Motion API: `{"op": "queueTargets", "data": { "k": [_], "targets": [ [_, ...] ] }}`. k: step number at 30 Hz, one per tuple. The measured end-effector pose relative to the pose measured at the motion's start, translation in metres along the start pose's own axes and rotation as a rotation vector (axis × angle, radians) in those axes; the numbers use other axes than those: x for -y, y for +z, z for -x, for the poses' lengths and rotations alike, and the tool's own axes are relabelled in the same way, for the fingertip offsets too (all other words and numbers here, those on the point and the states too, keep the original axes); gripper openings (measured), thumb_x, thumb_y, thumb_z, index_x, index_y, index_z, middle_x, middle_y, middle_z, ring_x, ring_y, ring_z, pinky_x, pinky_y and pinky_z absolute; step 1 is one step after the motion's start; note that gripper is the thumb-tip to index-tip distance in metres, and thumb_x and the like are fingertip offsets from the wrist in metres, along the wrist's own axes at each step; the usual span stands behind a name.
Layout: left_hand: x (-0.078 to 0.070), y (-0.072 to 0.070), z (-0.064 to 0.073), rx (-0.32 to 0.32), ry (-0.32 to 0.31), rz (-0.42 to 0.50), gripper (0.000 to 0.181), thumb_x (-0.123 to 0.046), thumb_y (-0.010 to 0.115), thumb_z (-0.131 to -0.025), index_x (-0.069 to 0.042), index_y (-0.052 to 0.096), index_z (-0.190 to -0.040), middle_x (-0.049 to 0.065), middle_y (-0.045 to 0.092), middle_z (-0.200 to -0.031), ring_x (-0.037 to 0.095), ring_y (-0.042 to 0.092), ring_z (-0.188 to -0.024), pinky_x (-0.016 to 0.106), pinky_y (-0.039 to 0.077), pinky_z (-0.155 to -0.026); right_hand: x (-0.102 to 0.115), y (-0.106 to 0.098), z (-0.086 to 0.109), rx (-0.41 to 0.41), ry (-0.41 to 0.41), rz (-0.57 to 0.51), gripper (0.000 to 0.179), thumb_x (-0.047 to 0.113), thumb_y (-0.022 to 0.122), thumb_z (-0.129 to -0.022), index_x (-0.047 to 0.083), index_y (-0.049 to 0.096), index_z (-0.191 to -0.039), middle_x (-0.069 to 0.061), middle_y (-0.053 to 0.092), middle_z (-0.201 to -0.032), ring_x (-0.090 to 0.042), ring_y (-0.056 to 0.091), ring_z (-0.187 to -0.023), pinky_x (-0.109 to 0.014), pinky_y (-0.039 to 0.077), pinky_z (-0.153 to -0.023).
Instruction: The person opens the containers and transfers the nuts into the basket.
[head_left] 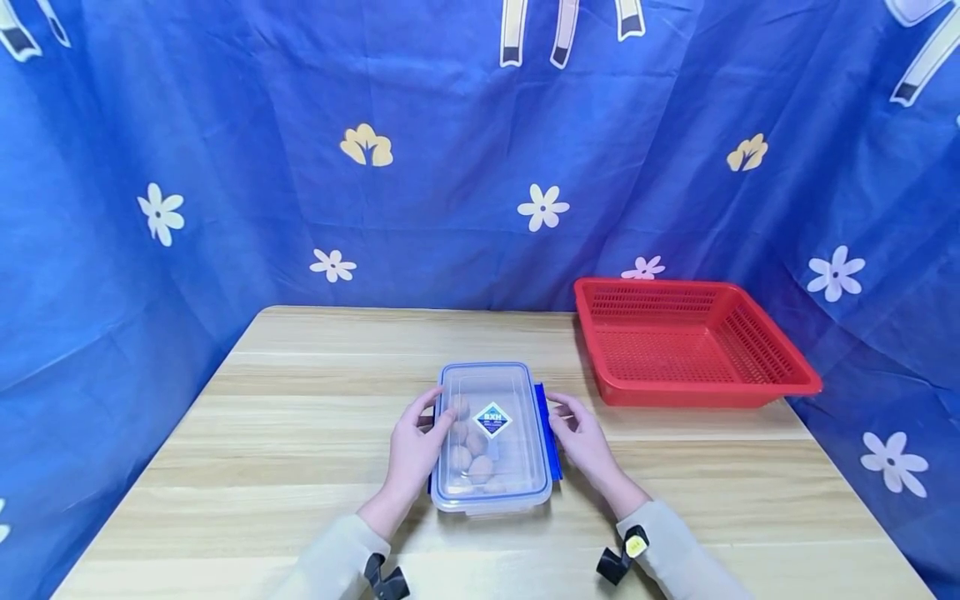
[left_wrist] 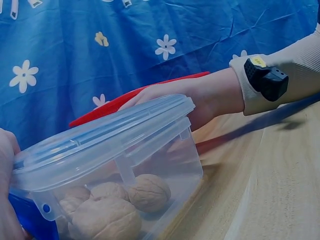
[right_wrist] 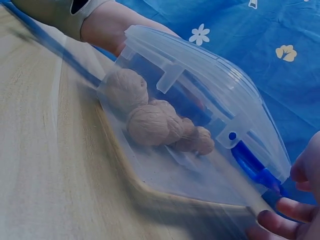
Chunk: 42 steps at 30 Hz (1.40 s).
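Observation:
A clear plastic food container (head_left: 517, 479) with a blue-rimmed lid stands on the wooden table, a blue diamond label on top. Several walnuts (right_wrist: 147, 125) lie inside, mostly toward its left side. My left hand (head_left: 414, 446) grips the container's left side, its thumb over the lid's edge and its fingers down the side. On the right, the long blue latch (head_left: 548, 433) sticks outward from the lid. My right hand (head_left: 585, 437) is beside this latch, with loosely bent fingers and fingertips close to its outer edge.
A red perforated plastic basket (head_left: 712, 388) stands at the table's back right, beyond my right hand. Blue patterned cloth (head_left: 450, 208) hangs behind the table and along both sides. Each sleeve carries a small black camera mount near the wrist.

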<state>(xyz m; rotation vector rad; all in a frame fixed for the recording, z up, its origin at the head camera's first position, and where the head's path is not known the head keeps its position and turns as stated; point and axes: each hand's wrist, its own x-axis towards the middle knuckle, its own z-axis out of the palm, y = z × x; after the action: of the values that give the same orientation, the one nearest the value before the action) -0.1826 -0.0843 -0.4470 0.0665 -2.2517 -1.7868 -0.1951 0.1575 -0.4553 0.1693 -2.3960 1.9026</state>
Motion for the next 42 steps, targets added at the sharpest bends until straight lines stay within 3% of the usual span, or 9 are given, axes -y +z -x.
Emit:
{"op": "queueTargets", "data": {
  "k": [3, 6, 11, 18, 25, 31, 36, 42],
  "targets": [
    [0.0, -0.001, -0.001, 0.002, -0.003, -0.006, 0.038, -0.017, 0.065, -0.087, -0.01, 0.059, -0.124, 0.013, 0.058, -0.12, 0.027, 0.059, -0.092, 0.033, 0.054, -0.075, 0.015, -0.001, 0.004, 0.005, 0.003, -0.038, 0.033, -0.004, 0.05, -0.091, -0.011, 0.048, -0.123, -0.028, 0.053, -0.098, -0.039, 0.055, -0.081, -0.047, 0.056, -0.069],
    [-0.001, -0.003, -0.001, 0.013, -0.004, -0.007, 0.04, -0.017, 0.065, -0.087, -0.009, 0.058, -0.126, 0.014, 0.058, -0.12, 0.028, 0.06, -0.093, 0.035, 0.055, -0.077, 0.025, -0.001, 0.008, 0.005, 0.013, -0.057, 0.032, -0.003, 0.049, -0.092, -0.013, 0.047, -0.123, -0.034, 0.051, -0.098, -0.047, 0.054, -0.081, -0.054, 0.054, -0.072],
    [-0.004, -0.007, 0.0, 0.049, -0.022, -0.01, 0.044, -0.019, 0.066, -0.086, -0.009, 0.056, -0.128, 0.015, 0.057, -0.122, 0.029, 0.059, -0.095, 0.037, 0.055, -0.078, 0.033, 0.0, 0.011, 0.002, 0.029, -0.062, 0.032, -0.001, 0.051, -0.092, -0.013, 0.049, -0.122, -0.033, 0.052, -0.096, -0.044, 0.055, -0.081, -0.052, 0.055, -0.07],
    [-0.006, -0.009, 0.0, 0.074, -0.052, -0.031, 0.05, -0.025, 0.069, -0.085, -0.009, 0.054, -0.129, 0.014, 0.056, -0.125, 0.029, 0.059, -0.097, 0.035, 0.056, -0.078, 0.035, 0.003, 0.012, 0.02, -0.009, -0.032, 0.034, -0.004, 0.054, -0.089, -0.014, 0.05, -0.121, -0.031, 0.057, -0.092, -0.045, 0.056, -0.079, -0.047, 0.056, -0.064],
    [-0.006, -0.01, -0.003, 0.08, -0.059, -0.027, 0.051, -0.026, 0.069, -0.084, -0.009, 0.053, -0.13, 0.013, 0.056, -0.127, 0.029, 0.059, -0.099, 0.035, 0.055, -0.079, 0.037, 0.005, 0.011, 0.026, -0.006, -0.024, 0.033, -0.003, 0.055, -0.089, -0.013, 0.052, -0.12, -0.023, 0.06, -0.086, -0.039, 0.056, -0.07, -0.04, 0.055, -0.058],
    [-0.005, -0.01, -0.004, 0.083, -0.058, -0.04, 0.052, -0.026, 0.07, -0.084, -0.009, 0.053, -0.13, 0.011, 0.056, -0.127, 0.027, 0.059, -0.099, 0.034, 0.056, -0.078, 0.028, 0.007, 0.008, 0.013, -0.024, -0.009, 0.032, -0.001, 0.058, -0.088, -0.013, 0.054, -0.117, -0.015, 0.06, -0.084, -0.018, 0.054, -0.068, -0.024, 0.05, -0.057],
    [-0.003, -0.011, -0.004, 0.1, -0.054, -0.057, 0.057, -0.028, 0.069, -0.084, -0.006, 0.049, -0.132, 0.012, 0.055, -0.127, 0.028, 0.058, -0.101, 0.037, 0.054, -0.082, 0.039, 0.008, 0.014, 0.029, 0.022, -0.004, 0.033, -0.001, 0.057, -0.088, -0.013, 0.053, -0.119, -0.015, 0.061, -0.086, -0.017, 0.055, -0.068, -0.037, 0.056, -0.059],
    [-0.003, -0.011, 0.0, 0.112, -0.073, -0.098, 0.057, -0.034, 0.068, -0.085, -0.003, 0.051, -0.13, 0.016, 0.057, -0.124, 0.03, 0.058, -0.103, 0.037, 0.054, -0.082, 0.041, 0.009, 0.016, 0.034, 0.054, -0.024, 0.033, 0.0, 0.057, -0.089, -0.014, 0.053, -0.118, -0.011, 0.062, -0.082, -0.014, 0.054, -0.059, -0.048, 0.055, -0.055]
  ]
}}
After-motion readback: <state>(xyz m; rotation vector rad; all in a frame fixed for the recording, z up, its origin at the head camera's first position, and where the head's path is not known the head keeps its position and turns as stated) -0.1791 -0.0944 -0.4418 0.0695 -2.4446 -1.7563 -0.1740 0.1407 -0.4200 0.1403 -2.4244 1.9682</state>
